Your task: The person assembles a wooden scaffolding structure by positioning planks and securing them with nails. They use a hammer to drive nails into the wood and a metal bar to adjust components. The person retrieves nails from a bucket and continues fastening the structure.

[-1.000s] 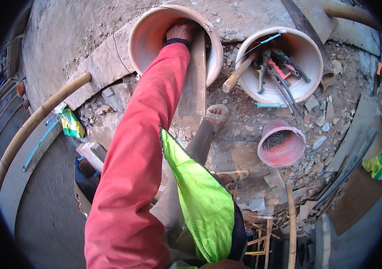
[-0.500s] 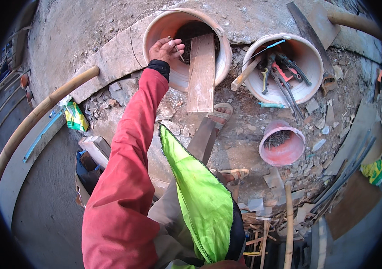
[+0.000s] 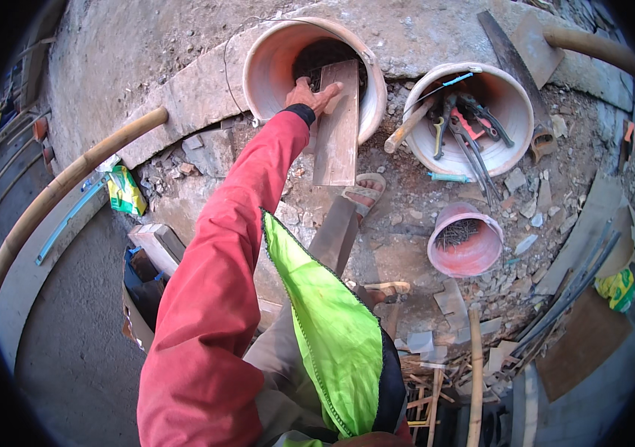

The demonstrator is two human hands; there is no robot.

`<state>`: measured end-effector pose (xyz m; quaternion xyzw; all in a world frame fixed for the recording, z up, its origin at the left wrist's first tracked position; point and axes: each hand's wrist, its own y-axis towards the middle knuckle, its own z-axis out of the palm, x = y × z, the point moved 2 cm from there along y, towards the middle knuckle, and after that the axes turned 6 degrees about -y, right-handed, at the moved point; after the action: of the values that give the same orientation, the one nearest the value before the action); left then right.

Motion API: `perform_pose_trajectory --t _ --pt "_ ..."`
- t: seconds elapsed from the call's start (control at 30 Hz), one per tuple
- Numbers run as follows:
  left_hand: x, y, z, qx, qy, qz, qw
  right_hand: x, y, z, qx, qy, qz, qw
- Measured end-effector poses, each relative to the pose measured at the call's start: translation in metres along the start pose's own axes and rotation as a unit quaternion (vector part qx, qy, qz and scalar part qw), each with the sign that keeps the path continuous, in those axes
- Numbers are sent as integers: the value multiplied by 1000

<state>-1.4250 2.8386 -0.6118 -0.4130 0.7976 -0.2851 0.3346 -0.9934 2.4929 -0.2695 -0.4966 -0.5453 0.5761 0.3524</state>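
Note:
My left hand [image 3: 311,97], at the end of a red sleeve with a black cuff, reaches into the mouth of a large whitish bucket [image 3: 265,63]. Thumb and forefinger are spread apart; the other fingers are partly hidden. The thumb lies over a flat wooden board [image 3: 336,141] that sticks out of the bucket toward me. Whether the hand presses on the board is hard to tell. Dark thin pieces, apparently nails [image 3: 325,54], lie in the bucket's shadowed bottom. No nail shows in the hand. My right hand is out of the picture.
To the right, another bucket [image 3: 515,141] holds pliers [image 3: 470,149], a hammer handle [image 3: 410,123] and other tools. Closer stands a small pink bucket [image 3: 466,261] of nails. A handsaw [image 3: 511,48] lies behind. Curved bamboo [image 3: 71,179] spans the left; rubble covers the ground.
My left hand has moved right and slightly down, from the bucket's left rim to the board. The thin nail-like piece it held is no longer visible, and its fingers have spread.

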Motion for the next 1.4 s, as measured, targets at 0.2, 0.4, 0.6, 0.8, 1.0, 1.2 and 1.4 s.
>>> perform_pose_trajectory --t 0.2,0.4,0.6,0.8,1.0,1.2,1.4 --pt "-36 -38 -1 76 107 -83 988 -9 17 1 -2 -1 -21 1000" --pt "-35 -41 -8 103 203 -59 972 0 16 0 21 34 6 999" --pt "-27 -46 -51 -7 283 -63 957 -7 21 0 4 -3 -3 1000" --pt "-34 -45 -32 -90 330 88 936 -5 24 0 -13 60 28 998" --pt "-48 -14 24 -42 361 399 842 -42 42 -1 -11 97 10 995" --pt "-58 15 43 -54 387 452 802 -4 20 2 -19 47 56 997" --pt "-38 -58 -65 -221 -9 424 878 -34 -39 -3 -23 100 11 995"
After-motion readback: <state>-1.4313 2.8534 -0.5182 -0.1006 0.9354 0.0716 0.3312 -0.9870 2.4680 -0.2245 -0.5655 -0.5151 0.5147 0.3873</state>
